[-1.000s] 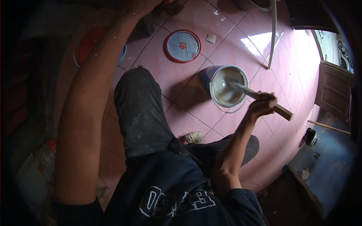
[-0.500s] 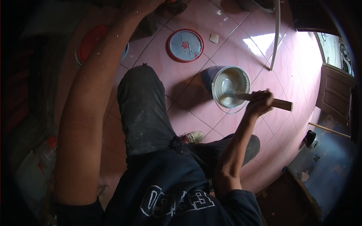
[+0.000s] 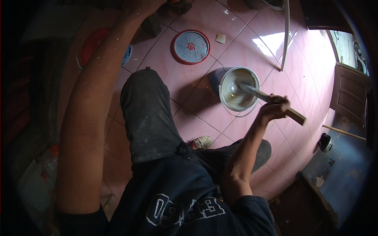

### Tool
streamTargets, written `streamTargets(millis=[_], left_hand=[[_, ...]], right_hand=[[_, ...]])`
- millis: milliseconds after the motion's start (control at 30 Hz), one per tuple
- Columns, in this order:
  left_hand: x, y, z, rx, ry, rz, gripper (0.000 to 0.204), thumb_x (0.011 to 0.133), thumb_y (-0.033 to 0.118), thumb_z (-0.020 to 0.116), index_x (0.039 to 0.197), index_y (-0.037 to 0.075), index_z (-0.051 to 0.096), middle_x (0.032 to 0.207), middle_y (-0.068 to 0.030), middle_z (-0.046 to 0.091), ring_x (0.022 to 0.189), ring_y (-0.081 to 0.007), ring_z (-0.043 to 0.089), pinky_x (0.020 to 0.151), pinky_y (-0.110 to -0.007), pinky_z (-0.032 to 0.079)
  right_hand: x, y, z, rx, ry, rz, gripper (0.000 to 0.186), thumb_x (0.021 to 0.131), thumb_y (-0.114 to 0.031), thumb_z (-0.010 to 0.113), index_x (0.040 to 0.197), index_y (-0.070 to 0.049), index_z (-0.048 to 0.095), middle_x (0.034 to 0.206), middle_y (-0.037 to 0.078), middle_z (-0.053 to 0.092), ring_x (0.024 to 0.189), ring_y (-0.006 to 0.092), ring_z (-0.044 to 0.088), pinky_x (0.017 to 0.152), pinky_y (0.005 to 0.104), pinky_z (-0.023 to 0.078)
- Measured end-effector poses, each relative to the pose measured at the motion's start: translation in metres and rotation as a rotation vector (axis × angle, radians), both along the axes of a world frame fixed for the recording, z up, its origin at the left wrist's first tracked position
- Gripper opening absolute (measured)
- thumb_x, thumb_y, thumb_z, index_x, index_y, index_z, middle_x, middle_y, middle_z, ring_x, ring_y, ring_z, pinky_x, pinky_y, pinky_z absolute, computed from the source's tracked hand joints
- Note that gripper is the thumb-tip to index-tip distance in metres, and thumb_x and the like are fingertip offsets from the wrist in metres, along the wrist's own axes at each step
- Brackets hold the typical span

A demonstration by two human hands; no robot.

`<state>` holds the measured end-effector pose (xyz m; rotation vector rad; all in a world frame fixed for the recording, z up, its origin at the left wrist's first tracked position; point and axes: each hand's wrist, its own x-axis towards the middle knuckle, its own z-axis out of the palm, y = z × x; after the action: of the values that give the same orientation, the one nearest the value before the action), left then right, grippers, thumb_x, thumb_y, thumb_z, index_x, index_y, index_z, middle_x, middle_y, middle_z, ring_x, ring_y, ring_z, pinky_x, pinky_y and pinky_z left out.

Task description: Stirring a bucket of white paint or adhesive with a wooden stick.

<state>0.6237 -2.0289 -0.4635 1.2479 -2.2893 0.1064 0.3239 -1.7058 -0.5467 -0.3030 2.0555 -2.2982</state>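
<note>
My right hand (image 3: 275,109) is closed on a flat wooden stick (image 3: 296,116), which slants down into a bucket (image 3: 217,83) of pale, creamy liquid (image 3: 236,98); the dipped end is blurred. The bucket stands on pink tiles, its wire handle hanging toward me. My left arm reaches up past my bent knee to the top edge, where my left hand (image 3: 159,3) is cut off near a small orange item, its fingers too hidden to read. A grey lid with a red rim (image 3: 191,46) lies beyond the bucket, beside a small pale square piece (image 3: 220,38).
A red lid (image 3: 94,41) lies partly behind my left arm. A pale curved strip (image 3: 286,35) stands at the back, near a dark container (image 3: 263,4). At right are a brown panelled door (image 3: 350,88), a pole (image 3: 342,131) and a dark object (image 3: 325,142) by a worn blue wall.
The stick and my right hand swung up and leftward to a flatter angle, then back down to the right, the dipped end moving about inside the bucket. My left arm stays raised.
</note>
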Motion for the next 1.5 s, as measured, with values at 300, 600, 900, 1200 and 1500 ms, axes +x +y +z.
streamTargets(millis=[300,600,900,1200,1500], left_hand=[[0.007,-0.003,-0.003,-0.020,0.004,-0.003,0.057,0.073,0.017,0.077,0.123,0.004,0.052,0.122,-0.0172,0.053,0.114,-0.0359,0.052,0.097,-0.048,0.041],[0.009,-0.007,-0.004,-0.064,-0.036,0.029,0.059,0.073,0.017,0.076,0.125,0.004,0.051,0.122,-0.0177,0.053,0.117,-0.0361,0.051,0.099,-0.048,0.040],[0.005,-0.007,-0.009,-0.041,0.024,-0.022,0.059,0.073,0.018,0.075,0.126,0.004,0.051,0.119,-0.0175,0.054,0.118,-0.0353,0.050,0.100,-0.047,0.040],[0.009,-0.004,-0.006,-0.011,-0.003,0.016,0.059,0.073,0.018,0.075,0.126,0.004,0.051,0.121,-0.0171,0.053,0.119,-0.0349,0.049,0.100,-0.048,0.039],[0.003,-0.007,-0.010,-0.023,0.023,0.017,0.060,0.074,0.017,0.075,0.127,0.004,0.051,0.122,-0.0177,0.052,0.120,-0.0348,0.049,0.101,-0.049,0.038]], right_hand=[[0.003,-0.016,0.025,-0.093,-0.145,0.015,0.030,0.091,-0.019,0.046,0.063,-0.014,0.036,0.047,-0.001,0.034,0.041,0.0111,0.034,0.046,0.0315,0.039],[0.032,-0.029,0.000,0.204,0.074,-0.001,0.027,0.087,-0.015,0.058,0.067,0.002,0.056,0.047,0.005,0.046,0.040,0.0136,0.046,0.041,0.0296,0.040],[0.052,-0.074,-0.026,-0.014,0.053,0.103,0.022,0.085,-0.011,0.059,0.066,-0.002,0.052,0.050,0.005,0.045,0.042,0.0160,0.047,0.046,0.0299,0.043],[0.050,0.000,-0.013,0.207,-0.031,0.271,0.027,0.087,-0.008,0.055,0.063,-0.008,0.043,0.048,0.003,0.045,0.039,0.0119,0.045,0.041,0.0271,0.040],[0.026,-0.086,-0.042,0.196,0.416,0.121,0.017,0.086,-0.006,0.059,0.072,0.002,0.059,0.062,0.004,0.049,0.043,0.0123,0.047,0.043,0.0284,0.040]])
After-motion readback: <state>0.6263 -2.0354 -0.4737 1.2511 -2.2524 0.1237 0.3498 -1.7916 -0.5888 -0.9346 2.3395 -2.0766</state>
